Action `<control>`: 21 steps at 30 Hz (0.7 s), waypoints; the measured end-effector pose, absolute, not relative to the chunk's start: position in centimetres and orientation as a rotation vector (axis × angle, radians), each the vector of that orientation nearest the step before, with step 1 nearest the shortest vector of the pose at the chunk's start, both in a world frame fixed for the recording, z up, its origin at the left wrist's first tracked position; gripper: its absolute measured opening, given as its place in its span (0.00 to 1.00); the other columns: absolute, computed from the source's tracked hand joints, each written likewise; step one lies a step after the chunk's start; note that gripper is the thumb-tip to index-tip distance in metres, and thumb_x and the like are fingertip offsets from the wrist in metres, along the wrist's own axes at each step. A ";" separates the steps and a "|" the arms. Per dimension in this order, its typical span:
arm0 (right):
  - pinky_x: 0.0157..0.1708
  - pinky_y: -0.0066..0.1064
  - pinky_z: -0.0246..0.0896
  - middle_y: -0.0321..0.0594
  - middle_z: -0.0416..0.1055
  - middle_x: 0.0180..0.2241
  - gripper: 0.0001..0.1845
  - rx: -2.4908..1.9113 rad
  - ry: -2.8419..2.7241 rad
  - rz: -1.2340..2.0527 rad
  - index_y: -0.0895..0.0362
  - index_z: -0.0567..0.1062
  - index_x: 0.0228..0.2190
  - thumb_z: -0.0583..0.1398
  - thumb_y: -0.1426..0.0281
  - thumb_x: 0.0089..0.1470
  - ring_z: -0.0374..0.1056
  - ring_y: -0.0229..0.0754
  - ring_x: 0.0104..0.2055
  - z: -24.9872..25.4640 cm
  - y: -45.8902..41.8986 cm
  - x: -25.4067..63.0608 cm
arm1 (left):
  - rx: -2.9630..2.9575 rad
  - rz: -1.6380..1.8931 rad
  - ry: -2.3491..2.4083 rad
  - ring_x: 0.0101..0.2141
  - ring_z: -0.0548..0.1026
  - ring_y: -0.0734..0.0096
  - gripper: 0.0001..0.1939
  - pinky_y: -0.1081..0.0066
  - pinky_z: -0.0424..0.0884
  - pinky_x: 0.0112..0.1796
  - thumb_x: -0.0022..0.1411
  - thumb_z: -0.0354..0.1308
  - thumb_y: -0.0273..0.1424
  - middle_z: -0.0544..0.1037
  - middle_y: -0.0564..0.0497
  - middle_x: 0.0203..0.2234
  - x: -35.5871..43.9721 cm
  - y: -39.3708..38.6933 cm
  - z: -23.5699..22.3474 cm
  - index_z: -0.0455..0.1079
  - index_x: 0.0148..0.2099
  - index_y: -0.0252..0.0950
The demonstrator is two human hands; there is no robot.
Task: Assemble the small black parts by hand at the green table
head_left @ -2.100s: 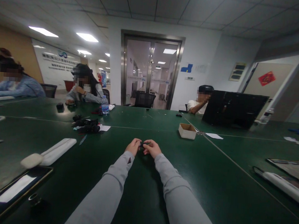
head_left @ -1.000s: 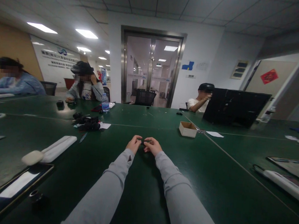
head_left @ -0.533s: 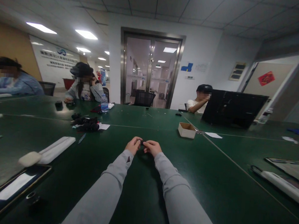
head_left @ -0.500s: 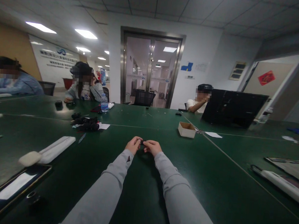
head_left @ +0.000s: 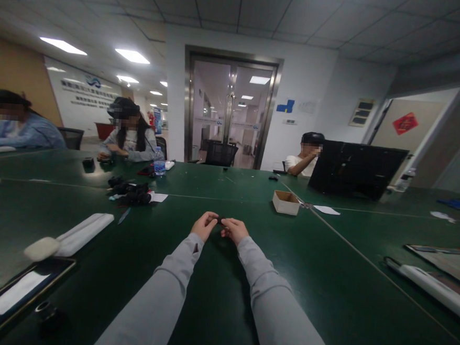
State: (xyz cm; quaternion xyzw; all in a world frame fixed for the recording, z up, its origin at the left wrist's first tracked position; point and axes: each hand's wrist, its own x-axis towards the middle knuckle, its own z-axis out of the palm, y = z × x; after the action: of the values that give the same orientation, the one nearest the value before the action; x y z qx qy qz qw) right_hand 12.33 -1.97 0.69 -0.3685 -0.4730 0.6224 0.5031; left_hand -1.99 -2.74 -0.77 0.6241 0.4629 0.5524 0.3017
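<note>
Between my two hands is a small black piece (head_left: 219, 220), held just above the green table (head_left: 222, 277); it is too small to tell its kind. The fingertips of my left hand (head_left: 204, 225) pinch its left end. From the other side, the thumb and fingers of my right hand (head_left: 234, 229) close on its right end. Both arms reach forward in grey sleeves, and my fingers cover much of the piece.
An open cardboard box (head_left: 286, 202) stands ahead to the right. Ahead to the left lies a heap of black items (head_left: 130, 191), with a water bottle (head_left: 159, 162) behind. A phone (head_left: 20, 289) lies near left, a power strip (head_left: 436, 289) at right. Other people sit across.
The view has shifted slightly. My hands keep their grip on the black piece. The person across on the left has lowered a raised hand towards the table.
</note>
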 end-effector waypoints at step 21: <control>0.15 0.24 0.61 0.36 0.65 0.13 0.10 -0.905 -1.206 1.502 0.63 0.71 0.19 0.64 0.69 0.37 0.62 0.33 0.14 0.7 -2.0 12.3 | 1.627 1.366 1.207 0.18 0.63 0.79 0.13 0.78 0.60 0.20 0.54 0.48 0.35 0.64 0.57 0.16 -1.7 -2.9 -0.8 0.65 0.40 0.36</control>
State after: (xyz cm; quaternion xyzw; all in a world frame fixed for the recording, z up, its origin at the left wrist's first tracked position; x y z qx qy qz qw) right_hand 12.30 -2.01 0.68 -0.3718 -0.4956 0.6172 0.4850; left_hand -1.68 -2.95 -0.78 0.6255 0.4644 0.5255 0.3420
